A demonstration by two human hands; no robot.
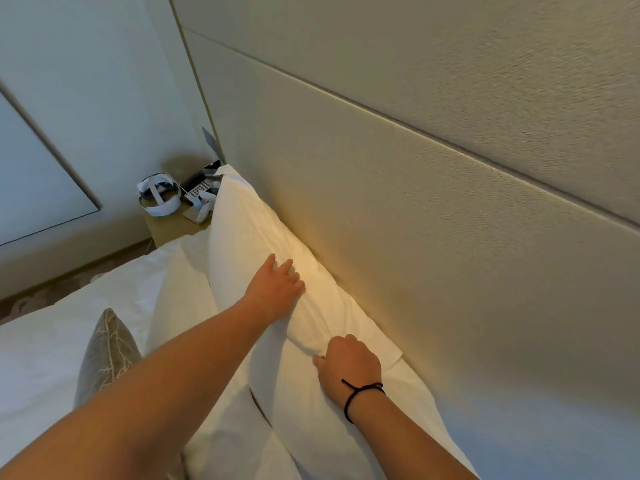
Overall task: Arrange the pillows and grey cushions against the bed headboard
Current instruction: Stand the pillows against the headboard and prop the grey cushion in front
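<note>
Head view. White pillow (pixel 242 233): upright, leaning against the beige padded headboard (pixel 398 188) along the bed's head edge. Left hand (pixel 277 285): fingers straight, laid flat on the pillow's face. Right hand (pixel 349 362): fingers curled, pinching a fold of the pillowcase at the pillow's near end; black cord (pixel 356 393) round the wrist. Second white pillow (pixel 180 292): just in front, touching the first. Grey cushion (pixel 104 355): upright on the bed (pixel 41 358), near the left forearm. Bedside table (pixel 169 225), beyond the bed's far corner: white headset (pixel 159 195), phone (pixel 199 188).
</note>
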